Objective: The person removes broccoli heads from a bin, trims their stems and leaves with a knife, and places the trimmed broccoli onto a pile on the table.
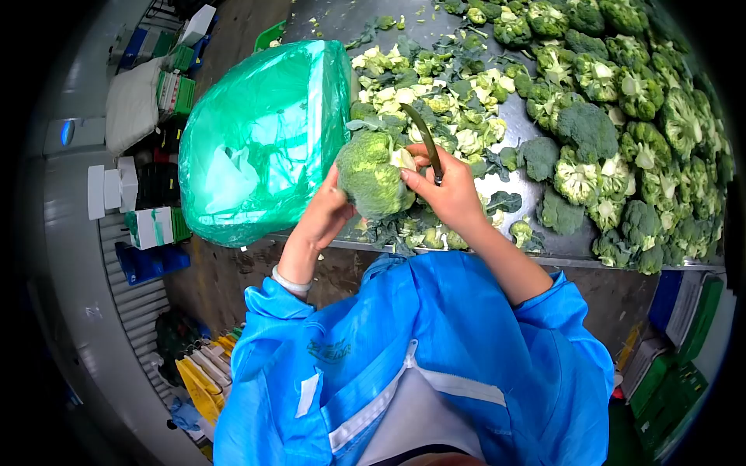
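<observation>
A large head of broccoli (371,177) is held up at the table's front edge, its pale cut stem turned to the right. My left hand (325,214) is closed around its left side, the fingers partly hidden behind it. In my right hand (449,186) is a knife with a curved dark blade (423,132) that points up and to the left. The thumb of that hand lies near the broccoli stem. Behind both hands, trimmed stem pieces and leaves (466,140) are strewn over the metal table (466,46).
Left of the broccoli stands a crate lined with a green plastic bag (264,147). Many broccoli heads (598,132) are piled on the table's right side. Boxes and crates (151,225) stand along the left wall, and green crates (676,380) at the lower right.
</observation>
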Demonstrator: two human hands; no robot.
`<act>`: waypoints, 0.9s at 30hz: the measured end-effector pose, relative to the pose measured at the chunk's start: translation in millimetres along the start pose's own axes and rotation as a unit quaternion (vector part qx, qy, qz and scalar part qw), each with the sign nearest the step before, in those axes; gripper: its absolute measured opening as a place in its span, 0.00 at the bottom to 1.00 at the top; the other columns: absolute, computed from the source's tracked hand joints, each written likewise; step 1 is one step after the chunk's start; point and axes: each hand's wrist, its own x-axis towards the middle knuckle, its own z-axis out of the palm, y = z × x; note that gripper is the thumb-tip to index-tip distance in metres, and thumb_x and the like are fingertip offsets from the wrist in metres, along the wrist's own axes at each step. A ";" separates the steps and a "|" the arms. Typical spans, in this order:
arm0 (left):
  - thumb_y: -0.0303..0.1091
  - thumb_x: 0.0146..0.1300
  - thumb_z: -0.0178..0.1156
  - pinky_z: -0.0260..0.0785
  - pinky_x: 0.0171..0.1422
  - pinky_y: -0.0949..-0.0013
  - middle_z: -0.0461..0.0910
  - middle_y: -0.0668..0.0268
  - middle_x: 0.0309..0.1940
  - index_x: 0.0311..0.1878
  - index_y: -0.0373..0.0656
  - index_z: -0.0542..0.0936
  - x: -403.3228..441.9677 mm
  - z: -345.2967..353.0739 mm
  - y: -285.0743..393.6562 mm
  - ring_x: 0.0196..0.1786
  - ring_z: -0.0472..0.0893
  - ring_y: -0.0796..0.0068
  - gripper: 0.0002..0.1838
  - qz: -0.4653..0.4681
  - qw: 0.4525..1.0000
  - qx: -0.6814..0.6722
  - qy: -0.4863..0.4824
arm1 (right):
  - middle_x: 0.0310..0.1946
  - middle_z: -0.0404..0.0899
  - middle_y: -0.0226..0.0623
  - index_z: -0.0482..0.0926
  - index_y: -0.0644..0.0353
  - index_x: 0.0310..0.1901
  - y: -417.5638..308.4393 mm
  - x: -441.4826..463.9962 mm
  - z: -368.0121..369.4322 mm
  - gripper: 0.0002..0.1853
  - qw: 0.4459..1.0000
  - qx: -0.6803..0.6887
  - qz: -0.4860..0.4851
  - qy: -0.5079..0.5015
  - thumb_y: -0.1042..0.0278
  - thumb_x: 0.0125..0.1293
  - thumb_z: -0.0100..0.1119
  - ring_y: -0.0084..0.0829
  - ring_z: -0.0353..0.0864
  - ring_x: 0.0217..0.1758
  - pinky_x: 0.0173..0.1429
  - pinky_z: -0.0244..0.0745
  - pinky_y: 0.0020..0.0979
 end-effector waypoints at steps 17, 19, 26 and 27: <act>0.49 0.68 0.62 0.72 0.58 0.67 0.66 0.58 0.70 0.77 0.45 0.55 46.3 82.9 -2.9 0.57 0.77 0.69 0.41 0.004 0.973 0.222 -0.061 | 0.31 0.76 0.22 0.81 0.61 0.51 23.8 -71.0 -113.2 0.22 0.977 0.083 0.037 0.191 0.74 0.52 0.71 0.12 0.72 0.32 0.37 0.69 0.17; 0.41 0.70 0.60 0.74 0.51 0.70 0.73 0.57 0.64 0.73 0.42 0.63 53.7 83.8 -5.9 0.50 0.79 0.73 0.32 0.000 0.969 0.248 -0.014 | 0.29 0.78 0.23 0.82 0.59 0.48 36.8 -94.3 -153.0 0.21 0.945 0.023 -0.007 0.327 0.73 0.50 0.73 0.12 0.74 0.29 0.32 0.71 0.18; 0.36 0.71 0.58 0.73 0.52 0.69 0.80 0.60 0.57 0.65 0.39 0.73 56.7 73.8 -28.2 0.50 0.81 0.72 0.22 -0.082 0.967 0.239 0.025 | 0.30 0.80 0.31 0.79 0.63 0.49 73.9 -184.5 -252.4 0.23 0.799 -0.257 0.070 0.540 0.70 0.50 0.76 0.16 0.76 0.30 0.32 0.74 0.23; 0.36 0.70 0.59 0.73 0.53 0.69 0.80 0.60 0.57 0.64 0.40 0.73 56.8 78.4 -28.8 0.51 0.81 0.72 0.22 -0.091 0.966 0.241 0.027 | 0.32 0.83 0.34 0.79 0.64 0.49 89.3 -190.3 -255.8 0.24 0.791 -0.289 0.092 0.531 0.69 0.51 0.76 0.18 0.78 0.32 0.35 0.77 0.25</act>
